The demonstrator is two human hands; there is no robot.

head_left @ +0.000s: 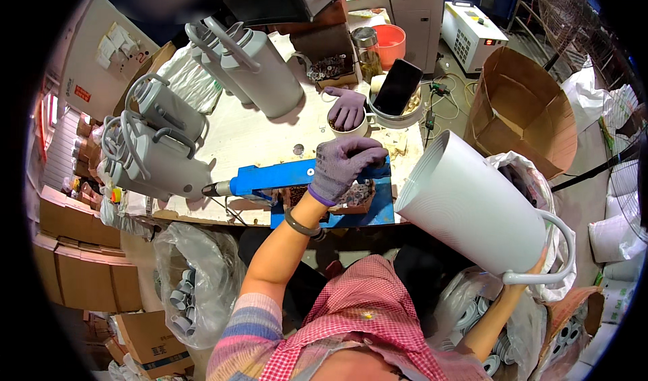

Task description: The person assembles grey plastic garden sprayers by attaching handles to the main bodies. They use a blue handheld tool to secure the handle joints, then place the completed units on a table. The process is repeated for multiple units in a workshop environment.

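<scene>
My left hand (341, 167), in a purple-grey knitted glove, is above a blue power screwdriver (270, 180) lying sideways on the table edge. Its fingers are curled, with thumb and forefinger pinched together; whatever is between them is too small to make out. A large light grey plastic watering can (472, 209) is tilted on the right, its loop handle (563, 246) toward me. My bare right hand (538, 265) supports it at the handle end, the fingers mostly hidden behind it. Beneath the screwdriver, a blue base (383, 205) carries boxes of small parts.
Several finished-looking grey cans (263, 77) stand on the table's left side. A second glove (347, 108) lies over a white cup (351, 132). Beside it, a phone (398, 87) rests on a tub. Bags of parts (196, 286) flank me; a cardboard carton (520, 111) stands right.
</scene>
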